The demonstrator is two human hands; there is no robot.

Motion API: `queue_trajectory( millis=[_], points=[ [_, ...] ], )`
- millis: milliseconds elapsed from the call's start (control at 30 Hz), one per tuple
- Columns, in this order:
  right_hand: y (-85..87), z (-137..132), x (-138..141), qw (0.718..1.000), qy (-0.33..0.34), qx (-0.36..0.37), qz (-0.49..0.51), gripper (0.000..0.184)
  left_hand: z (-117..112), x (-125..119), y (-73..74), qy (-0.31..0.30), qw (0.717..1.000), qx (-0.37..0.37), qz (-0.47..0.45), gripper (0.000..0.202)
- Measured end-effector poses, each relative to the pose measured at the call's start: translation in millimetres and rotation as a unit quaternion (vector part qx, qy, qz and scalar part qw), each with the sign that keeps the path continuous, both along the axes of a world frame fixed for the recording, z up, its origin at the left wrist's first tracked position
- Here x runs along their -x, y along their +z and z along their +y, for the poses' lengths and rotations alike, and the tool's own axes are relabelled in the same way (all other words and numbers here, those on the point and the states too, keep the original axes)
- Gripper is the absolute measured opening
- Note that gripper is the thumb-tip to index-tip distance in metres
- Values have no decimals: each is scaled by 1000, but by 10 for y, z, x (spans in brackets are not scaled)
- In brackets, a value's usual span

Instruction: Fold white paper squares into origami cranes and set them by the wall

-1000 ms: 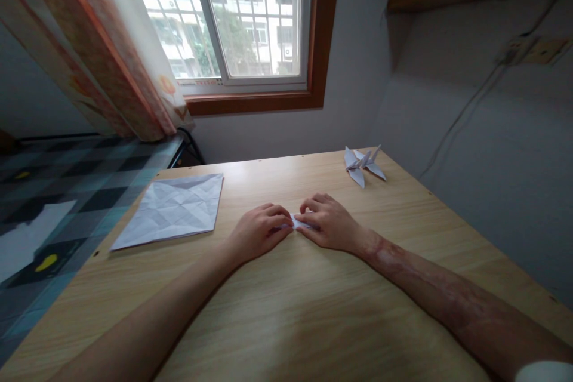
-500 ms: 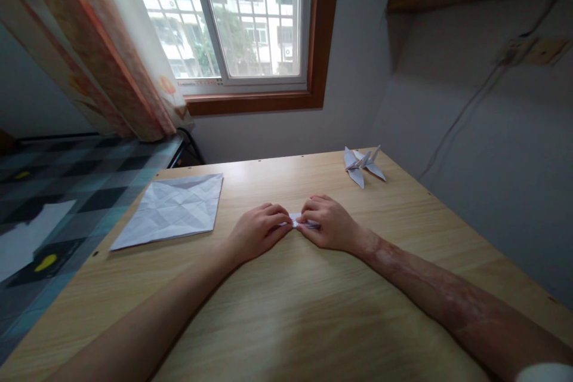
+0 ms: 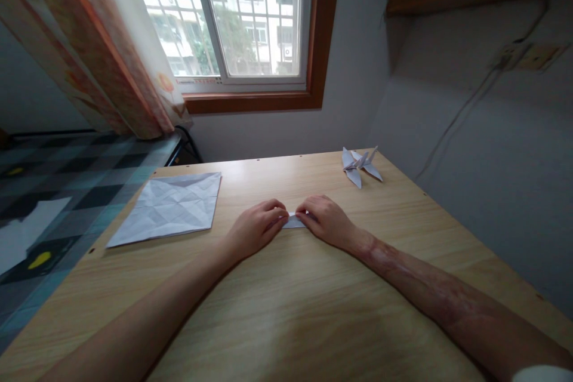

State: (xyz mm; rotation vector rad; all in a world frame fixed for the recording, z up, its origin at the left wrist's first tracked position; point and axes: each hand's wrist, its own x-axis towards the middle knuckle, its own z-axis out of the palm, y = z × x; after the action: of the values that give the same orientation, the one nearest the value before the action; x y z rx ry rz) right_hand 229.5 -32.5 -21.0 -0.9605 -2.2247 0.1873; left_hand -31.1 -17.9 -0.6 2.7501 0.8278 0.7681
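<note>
A small folded piece of white paper (image 3: 293,222) lies on the wooden table, mostly covered by my hands. At its left end my left hand (image 3: 262,224) pinches it with curled fingers and thumb. My right hand (image 3: 326,218) grips the right end the same way, its fingers bent over the paper. Between the fingertips a short flat strip of the paper shows; the rest of its shape is hidden.
Two folded paper cranes (image 3: 353,168) stand at the table's far right corner. Creased square sheets (image 3: 172,206) lie on the left of the wooden table (image 3: 250,310). Beyond the left edge, white paper (image 3: 31,233) rests on a checked cloth (image 3: 96,203).
My fingertips have moved slightly apart, and more of the paper's flat middle shows between them. Both hands stay at the paper's ends.
</note>
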Motion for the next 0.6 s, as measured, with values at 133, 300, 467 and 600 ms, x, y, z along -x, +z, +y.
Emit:
queue_trajectory(
  millis=[133,300,467,600],
  points=[
    [-43,18,-1,999,-25,31,18,22,28,2,-32,0,1000,13,-12,22],
    [-60,47,-15,999,-18,23,-39,15,21,-1,-21,2,1000,12,-17,22],
    [-30,56,-16,999,4,35,-2,13,11,-8,0,8,1000,-2,7,23],
    [-10,66,-17,998,25,55,34,10,42,-7,-11,3,1000,-13,21,23]
  ],
)
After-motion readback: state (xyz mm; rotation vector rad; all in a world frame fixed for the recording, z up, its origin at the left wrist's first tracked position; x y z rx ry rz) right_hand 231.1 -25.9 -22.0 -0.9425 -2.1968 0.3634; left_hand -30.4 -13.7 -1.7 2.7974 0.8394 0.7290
